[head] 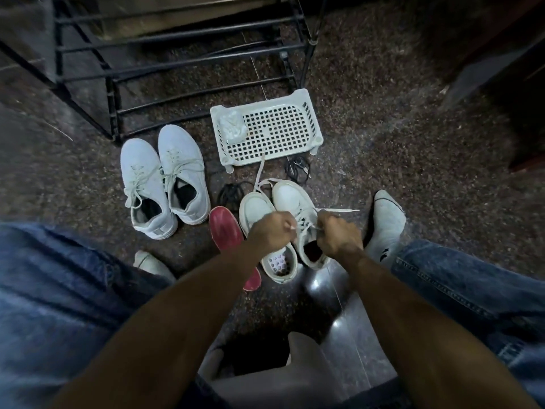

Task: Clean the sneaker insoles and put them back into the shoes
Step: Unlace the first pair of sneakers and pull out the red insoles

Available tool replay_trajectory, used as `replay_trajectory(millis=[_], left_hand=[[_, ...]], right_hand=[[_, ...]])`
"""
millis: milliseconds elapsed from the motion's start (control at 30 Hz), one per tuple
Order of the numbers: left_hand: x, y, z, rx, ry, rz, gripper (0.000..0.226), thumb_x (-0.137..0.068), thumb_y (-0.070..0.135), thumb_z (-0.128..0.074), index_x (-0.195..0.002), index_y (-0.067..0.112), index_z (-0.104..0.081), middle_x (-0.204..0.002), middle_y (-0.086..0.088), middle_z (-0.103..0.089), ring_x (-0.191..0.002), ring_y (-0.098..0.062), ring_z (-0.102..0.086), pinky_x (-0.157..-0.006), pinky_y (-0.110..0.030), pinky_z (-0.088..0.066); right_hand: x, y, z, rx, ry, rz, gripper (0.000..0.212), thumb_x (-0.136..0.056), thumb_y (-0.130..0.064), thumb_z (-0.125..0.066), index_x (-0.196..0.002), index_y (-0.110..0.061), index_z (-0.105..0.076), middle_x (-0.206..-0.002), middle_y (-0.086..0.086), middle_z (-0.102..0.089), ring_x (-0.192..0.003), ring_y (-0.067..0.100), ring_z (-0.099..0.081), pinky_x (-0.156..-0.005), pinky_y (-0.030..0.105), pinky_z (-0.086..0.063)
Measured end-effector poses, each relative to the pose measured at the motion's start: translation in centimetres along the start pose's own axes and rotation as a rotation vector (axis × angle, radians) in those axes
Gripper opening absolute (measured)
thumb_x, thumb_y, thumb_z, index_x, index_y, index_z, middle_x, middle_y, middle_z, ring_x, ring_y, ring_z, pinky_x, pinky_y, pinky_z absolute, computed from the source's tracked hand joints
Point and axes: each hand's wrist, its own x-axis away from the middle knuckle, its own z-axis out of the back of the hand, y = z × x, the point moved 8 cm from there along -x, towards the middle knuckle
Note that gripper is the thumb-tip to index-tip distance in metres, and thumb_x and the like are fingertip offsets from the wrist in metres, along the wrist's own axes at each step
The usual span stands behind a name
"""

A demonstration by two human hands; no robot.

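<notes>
1. White laces [306, 224] are pinched by both hands: the left hand [272, 231] and the right hand [339, 236] each have the fingers curled and closed on a lace end, over the right shoe of the cream pair.
2. That cream sneaker pair [290, 199] stands on the speckled floor [398, 143] at the centre of the view, toes toward 12 o'clock. The left shoe of this pair shows a perforated inner bottom [278, 262] through its opening; the right shoe's opening is dark, and I cannot tell if an insole is inside.
3. One long lace end [339, 210] runs out toward 3 o'clock, and another goes up toward 12 o'clock to the basket.
4. At 9 o'clock from the hands, touching the cream pair, a red insole-shaped piece [227, 231] lies flat on the floor.
5. At 10 o'clock a grey sneaker pair [165, 178] stands side by side, laced, with dark openings.
6. At 12 o'clock a white plastic basket [277, 128] lies upside down, with a crumpled clear plastic bag [233, 125] on its left corner.
7. Two bundles of black cord lie near: one [233, 191] between the grey pair and the cream pair, one [298, 168] just below the basket.
8. Behind, at 11 o'clock, a black metal shoe rack [177, 63] stands.
9. At 3 o'clock a foot in a grey sock [386, 222] rests beside the cream pair; blue jeans [59, 290] frame both lower sides.
</notes>
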Motion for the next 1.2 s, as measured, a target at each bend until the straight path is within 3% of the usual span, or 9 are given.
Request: replay_trajectory(millis=[200, 367, 467, 567, 700, 767, 1033, 1200], left_hand=[[0.1, 1.8, -2.8, -0.423, 0.130, -0.059, 0.042, -0.087, 0.041, -0.057, -0.127, 0.030, -0.052, -0.122, -0.004, -0.058, -0.115, -0.027, -0.054, -0.100, -0.043, -0.035], [-0.7, 2.8, -3.3, -0.700, 0.026, -0.050, 0.043, -0.086, 0.038, -0.059, -0.126, 0.025, -0.052, -0.128, -0.005, -0.048, -0.123, -0.027, -0.044, -0.106, -0.052, -0.029], [-1.1, 2.6, -2.8, -0.694, -0.045, -0.036, 0.043, -0.082, 0.039, -0.059, -0.123, 0.026, -0.056, -0.126, -0.006, -0.046, -0.122, -0.026, -0.042, -0.105, -0.054, -0.028], [-1.1, 2.4, -2.2, -0.631, -0.070, -0.042, 0.037, -0.082, 0.035, -0.060, -0.117, 0.025, -0.059, -0.122, -0.005, -0.047, -0.118, -0.026, -0.045, -0.101, -0.049, -0.031], [-0.8, 1.2, -1.3, -0.267, -0.032, -0.033, 0.021, -0.078, 0.016, -0.069, -0.098, 0.022, -0.068, -0.109, 0.000, -0.053, -0.104, -0.024, -0.058, -0.097, -0.040, -0.043], [-0.6, 0.8, -1.2, -0.213, -0.044, -0.023, 0.018, -0.077, 0.012, -0.071, -0.091, 0.022, -0.068, -0.104, 0.003, -0.054, -0.099, -0.022, -0.060, -0.097, -0.041, -0.044], [-0.2, 0.4, -1.8, -0.295, -0.008, -0.006, 0.030, -0.083, 0.024, -0.067, -0.112, 0.029, -0.062, -0.126, 0.002, -0.053, -0.111, -0.022, -0.057, -0.104, -0.039, -0.033], [-0.3, 0.0, -1.6, -0.262, 0.004, -0.015, 0.033, -0.084, 0.031, -0.068, -0.117, 0.030, -0.063, -0.124, 0.002, -0.057, -0.114, -0.021, -0.056, -0.106, -0.040, -0.029]], right_hand=[[-0.3, 1.0, -1.4, -0.131, -0.023, -0.027, 0.016, -0.083, -0.032, -0.061, -0.096, -0.028, -0.052, -0.102, 0.007, -0.069, -0.097, 0.034, -0.063, -0.078, 0.038, -0.049], [-0.3, 1.5, -1.6, -0.124, -0.056, -0.026, 0.014, -0.085, -0.032, -0.063, -0.094, -0.027, -0.053, -0.104, 0.009, -0.068, -0.098, 0.034, -0.063, -0.074, 0.035, -0.044], [-0.6, 1.5, -1.6, -0.117, -0.097, -0.051, 0.017, -0.081, -0.030, -0.062, -0.086, -0.028, -0.046, -0.107, 0.011, -0.066, -0.101, 0.033, -0.062, -0.080, 0.036, -0.045], [-0.7, 1.0, -1.9, -0.127, -0.099, -0.067, 0.019, -0.079, -0.033, -0.063, -0.091, -0.025, -0.051, -0.107, 0.012, -0.066, -0.101, 0.034, -0.062, -0.083, 0.036, -0.047], [-0.5, 0.6, -2.5, -0.103, -0.098, -0.084, 0.034, -0.076, -0.033, -0.061, -0.108, -0.024, -0.054, -0.109, 0.013, -0.067, -0.099, 0.035, -0.064, -0.080, 0.038, -0.050], [-0.5, 0.5, -2.8, -0.084, -0.108, -0.087, 0.036, -0.077, -0.031, -0.061, -0.111, -0.023, -0.054, -0.111, 0.013, -0.066, -0.101, 0.036, -0.063, -0.080, 0.038, -0.049], [-1.4, -0.5, -2.6, 0.018, -0.164, -0.037, 0.036, -0.079, -0.022, -0.061, -0.114, -0.015, -0.055, -0.113, 0.015, -0.065, -0.103, 0.036, -0.062, -0.082, 0.038, -0.049], [-2.0, -1.0, -2.7, 0.055, -0.212, 0.015, 0.034, -0.074, -0.029, -0.062, -0.105, -0.016, -0.058, -0.109, 0.015, -0.067, -0.100, 0.033, -0.065, -0.080, 0.037, -0.051]])
